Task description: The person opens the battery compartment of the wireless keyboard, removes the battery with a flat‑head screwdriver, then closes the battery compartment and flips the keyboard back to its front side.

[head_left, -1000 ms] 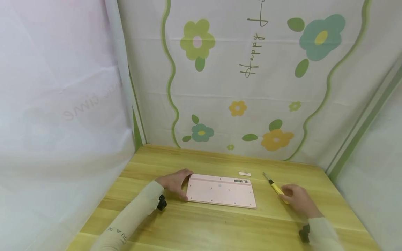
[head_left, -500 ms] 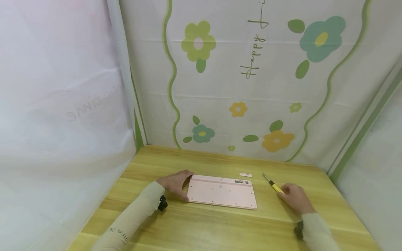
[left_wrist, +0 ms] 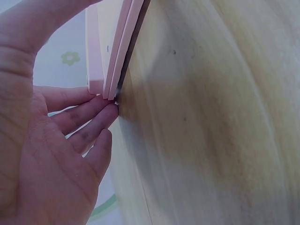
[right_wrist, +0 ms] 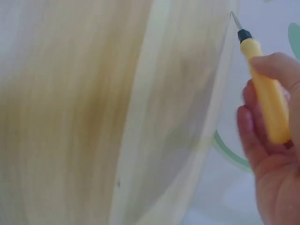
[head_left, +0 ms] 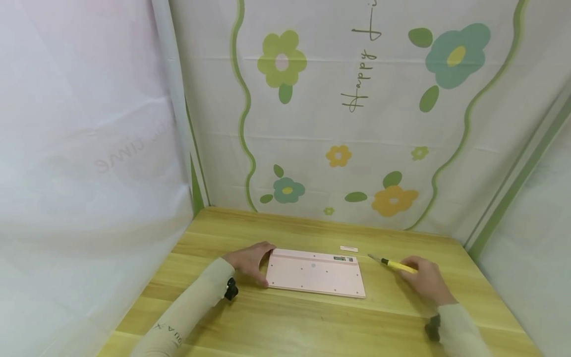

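A flat pink keyboard (head_left: 314,277) lies underside up on the wooden table, with small dark screws dotted over its back. My left hand (head_left: 248,261) holds its left end between thumb and fingers; in the left wrist view the fingertips (left_wrist: 108,111) meet the keyboard's edge (left_wrist: 123,47). Near the keyboard's far right corner is an open compartment (head_left: 342,259) with something green inside, too small to make out. To the right, my right hand (head_left: 426,280) grips a yellow-handled screwdriver (right_wrist: 269,101), its metal tip pointing left toward the keyboard.
Just beyond the keyboard lies a small pink cover (head_left: 349,249). The wooden table (head_left: 285,327) ends at a hanging white cloth (head_left: 312,114) with printed flowers, and more cloth hangs along the left and right sides.
My right hand has taken up the screwdriver from the table and swung it so the tip points more to the left. The left hand and keyboard have stayed in place.
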Demonstrator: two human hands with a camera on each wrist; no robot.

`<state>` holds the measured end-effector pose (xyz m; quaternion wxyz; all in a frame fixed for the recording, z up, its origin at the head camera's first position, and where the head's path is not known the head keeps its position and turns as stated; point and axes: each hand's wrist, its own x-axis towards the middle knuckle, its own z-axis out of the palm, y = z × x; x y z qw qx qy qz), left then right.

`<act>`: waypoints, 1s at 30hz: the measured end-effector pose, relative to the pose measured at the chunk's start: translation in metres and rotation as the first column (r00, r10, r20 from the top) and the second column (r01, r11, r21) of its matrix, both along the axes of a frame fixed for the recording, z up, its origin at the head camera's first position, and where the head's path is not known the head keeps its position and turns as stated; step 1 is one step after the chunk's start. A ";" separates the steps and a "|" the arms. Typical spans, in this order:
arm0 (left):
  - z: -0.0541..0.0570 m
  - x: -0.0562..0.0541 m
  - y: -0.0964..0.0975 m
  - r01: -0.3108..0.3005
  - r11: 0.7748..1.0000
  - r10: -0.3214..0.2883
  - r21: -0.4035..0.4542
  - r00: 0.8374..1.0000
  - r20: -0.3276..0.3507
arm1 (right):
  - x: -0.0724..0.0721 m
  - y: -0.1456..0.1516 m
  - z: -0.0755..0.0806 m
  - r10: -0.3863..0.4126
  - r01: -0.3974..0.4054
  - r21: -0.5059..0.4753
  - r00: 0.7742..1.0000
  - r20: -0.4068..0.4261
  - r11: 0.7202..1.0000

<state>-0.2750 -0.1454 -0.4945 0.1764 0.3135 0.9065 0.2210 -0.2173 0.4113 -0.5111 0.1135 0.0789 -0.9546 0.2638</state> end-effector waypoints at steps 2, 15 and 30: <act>0.000 0.000 -0.001 -0.001 1.000 0.001 0.002 1.000 0.004 | 0.000 0.002 0.003 0.012 -0.013 -0.004 1.000 -0.023 1.000; 0.001 0.000 0.001 0.014 1.000 -0.014 0.010 1.000 0.000 | -0.011 -0.005 0.041 0.227 -0.221 0.054 0.956 -0.186 0.974; 0.002 -0.002 0.001 0.015 1.000 -0.015 0.016 1.000 -0.006 | -0.030 -0.056 0.103 0.393 -0.385 0.197 0.920 -0.001 0.902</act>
